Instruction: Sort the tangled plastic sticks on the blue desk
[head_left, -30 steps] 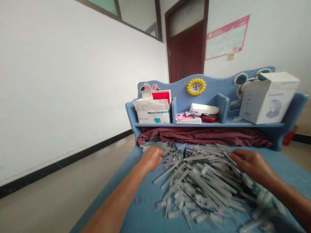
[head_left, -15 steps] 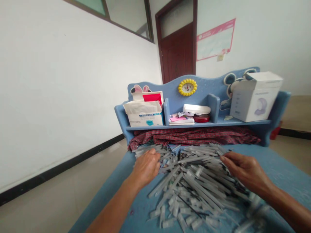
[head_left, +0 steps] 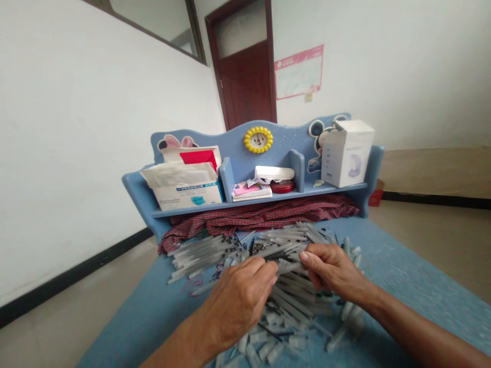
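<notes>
A heap of clear plastic pen barrels and caps (head_left: 215,248) covers the middle of the blue desk (head_left: 402,276). My left hand (head_left: 240,299) rests on the pile with its fingers curled round some barrels. My right hand (head_left: 333,271) sits just beside it, thumb and fingers pinched on a clear barrel (head_left: 287,266) that spans the gap between both hands. Loose caps lie near the front edge, partly hidden by my forearms.
At the desk's back a red checked cloth (head_left: 261,214) lies under a blue shelf (head_left: 253,197). The shelf holds a mask box (head_left: 187,191), pink booklets (head_left: 251,190), a white carton (head_left: 347,153) and a yellow clock (head_left: 258,139). A brown door stands behind.
Both hands have moved inward from the pile's two sides and now meet over its middle, closed on barrels. The view has swung to the right.
</notes>
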### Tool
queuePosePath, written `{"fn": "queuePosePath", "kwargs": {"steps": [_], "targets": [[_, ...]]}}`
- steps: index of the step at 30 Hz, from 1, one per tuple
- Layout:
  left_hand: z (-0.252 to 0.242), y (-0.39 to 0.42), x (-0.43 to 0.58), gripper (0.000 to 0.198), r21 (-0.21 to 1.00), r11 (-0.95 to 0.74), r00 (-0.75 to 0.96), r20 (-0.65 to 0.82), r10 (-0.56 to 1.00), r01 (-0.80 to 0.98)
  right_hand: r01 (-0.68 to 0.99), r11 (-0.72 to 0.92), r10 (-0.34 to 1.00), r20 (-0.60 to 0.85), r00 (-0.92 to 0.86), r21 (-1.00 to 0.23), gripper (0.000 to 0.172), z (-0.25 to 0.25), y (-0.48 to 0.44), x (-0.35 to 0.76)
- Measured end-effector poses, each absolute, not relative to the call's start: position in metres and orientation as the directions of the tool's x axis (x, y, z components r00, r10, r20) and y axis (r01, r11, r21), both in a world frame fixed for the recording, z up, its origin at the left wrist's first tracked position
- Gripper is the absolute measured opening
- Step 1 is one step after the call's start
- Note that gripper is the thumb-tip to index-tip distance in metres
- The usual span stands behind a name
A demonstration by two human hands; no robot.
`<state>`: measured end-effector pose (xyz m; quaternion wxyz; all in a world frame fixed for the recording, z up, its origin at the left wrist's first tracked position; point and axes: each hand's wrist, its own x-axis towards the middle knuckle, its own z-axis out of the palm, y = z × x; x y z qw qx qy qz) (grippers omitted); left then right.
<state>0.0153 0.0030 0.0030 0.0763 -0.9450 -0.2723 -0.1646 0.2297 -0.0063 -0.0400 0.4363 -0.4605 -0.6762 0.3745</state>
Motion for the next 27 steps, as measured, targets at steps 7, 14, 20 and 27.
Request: {"fn": "queuePosePath", "kwargs": {"steps": [7, 14, 20, 27], "targets": [[-0.006, 0.01, 0.017, 0.016, -0.02, -0.873, 0.798, 0.415, 0.436, 0.487, 0.187, 0.216, 0.954, 0.167, -0.248, -0.958, 0.034, -0.04, -0.003, 0.237], [-0.014, 0.011, 0.01, 0.017, -0.076, -0.878, 0.76, 0.539, 0.363, 0.472, 0.24, 0.227, 0.952, 0.164, -0.257, -0.944, 0.043, -0.039, -0.004, 0.234], [-0.015, 0.01, 0.009, 0.018, -0.103, -0.878, 0.741, 0.587, 0.325, 0.467, 0.074, 0.166, 0.951, 0.141, -0.274, -0.983, 0.035, -0.038, -0.004, 0.234], [-0.015, 0.008, 0.01, 0.017, -0.069, -0.875, 0.737, 0.572, 0.36, 0.48, 0.033, 0.126, 0.951, 0.111, -0.288, -0.992, 0.034, -0.039, -0.005, 0.232]]}}
